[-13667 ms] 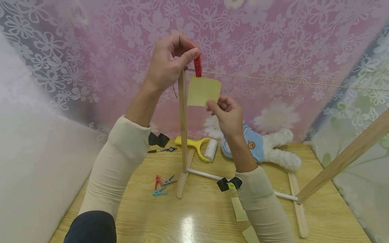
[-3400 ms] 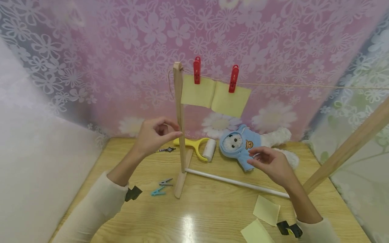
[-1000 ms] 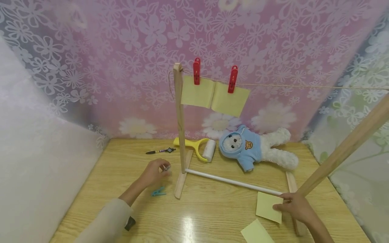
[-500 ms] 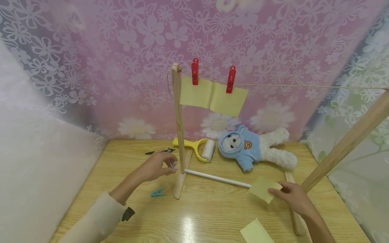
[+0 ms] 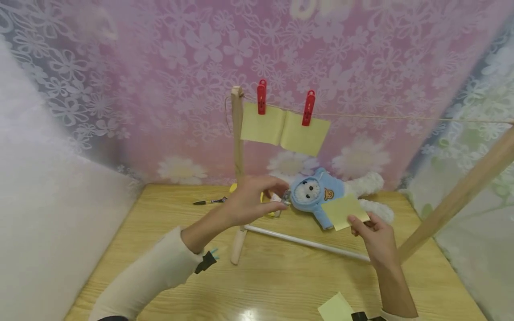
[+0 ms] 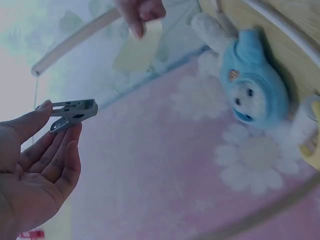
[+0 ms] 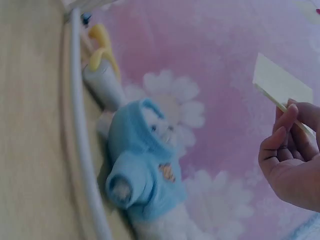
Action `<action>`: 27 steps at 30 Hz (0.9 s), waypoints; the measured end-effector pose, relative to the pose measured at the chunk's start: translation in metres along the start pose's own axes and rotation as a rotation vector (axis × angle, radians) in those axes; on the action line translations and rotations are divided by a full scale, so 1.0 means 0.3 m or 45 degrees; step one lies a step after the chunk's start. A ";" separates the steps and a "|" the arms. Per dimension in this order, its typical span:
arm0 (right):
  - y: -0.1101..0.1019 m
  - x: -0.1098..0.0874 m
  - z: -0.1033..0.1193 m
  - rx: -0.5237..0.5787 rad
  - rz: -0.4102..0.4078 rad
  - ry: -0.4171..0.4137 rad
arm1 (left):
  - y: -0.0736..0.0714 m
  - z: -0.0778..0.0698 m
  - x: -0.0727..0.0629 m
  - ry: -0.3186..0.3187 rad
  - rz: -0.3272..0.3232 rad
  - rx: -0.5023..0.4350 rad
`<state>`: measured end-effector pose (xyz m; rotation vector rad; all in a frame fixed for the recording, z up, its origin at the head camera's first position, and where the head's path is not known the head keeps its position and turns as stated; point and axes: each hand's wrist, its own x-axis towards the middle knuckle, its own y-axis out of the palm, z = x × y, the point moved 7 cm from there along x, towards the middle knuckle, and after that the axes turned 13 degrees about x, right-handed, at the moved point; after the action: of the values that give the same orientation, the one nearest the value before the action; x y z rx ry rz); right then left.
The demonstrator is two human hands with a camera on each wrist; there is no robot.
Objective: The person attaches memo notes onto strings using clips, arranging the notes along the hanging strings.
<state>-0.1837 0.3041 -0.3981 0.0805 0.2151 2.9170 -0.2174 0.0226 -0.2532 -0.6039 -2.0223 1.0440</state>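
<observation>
Pink fabric (image 5: 180, 133) printed with white flowers, spread upright behind everything. Below, pale wood-grain tabletop (image 5: 160, 223). Standing on that, two wooden posts (image 5: 238, 156), joined low down by a round white rod (image 5: 305, 241) and high up by thin tan string (image 5: 373, 117). Behind the rod, white furry plush toy (image 5: 309, 194) in a blue hooded top, lying with head to the left. Just left of its hood, yellow-handled lint roller (image 7: 105, 82) with a white roll, partly hidden behind Left hand (image 5: 254, 200) in the head view. Right hand (image 5: 377, 236) raised near the right post, well apart from the left one.

Near the left post, hanging yellow paper notes (image 5: 261, 127), two of them, side by side along the string; cannot tell whether edges overlap. Pinched between right thumb and fingers, square yellow paper note (image 5: 341, 213), tilted, in front of the toy in the head view. Farther forward on the tabletop, another yellow note (image 5: 336, 307), partly cut off. Left of the left post, slim dark pen (image 5: 206, 202). Clamped upright along the string, red plastic clothespins (image 5: 308, 108), one per hanging note. Pinched between left thumb and fingertips, grey plastic clothespin (image 6: 87, 107), in the air, apart from the right hand's note. On the tabletop, light-blue clothespin (image 5: 215, 253), mostly hidden behind a black wrist-worn device (image 5: 205, 263).
</observation>
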 end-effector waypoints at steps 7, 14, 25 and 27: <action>0.104 0.035 0.086 0.705 -0.022 -0.156 | -0.026 -0.134 0.132 0.116 -0.095 -0.078; 0.173 0.065 0.153 0.953 -0.104 -0.287 | -0.105 -0.222 0.217 0.165 -0.204 -0.241; 0.245 0.112 0.235 1.149 -0.167 -0.391 | -0.196 -0.271 0.354 0.075 -0.289 -0.251; 0.254 0.117 0.252 1.191 -0.144 -0.416 | -0.204 -0.273 0.377 0.067 -0.293 -0.255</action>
<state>-0.2287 0.2485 -0.3105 0.6437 1.4193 2.3812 -0.2226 0.1050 -0.1251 -0.4812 -2.1073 0.6893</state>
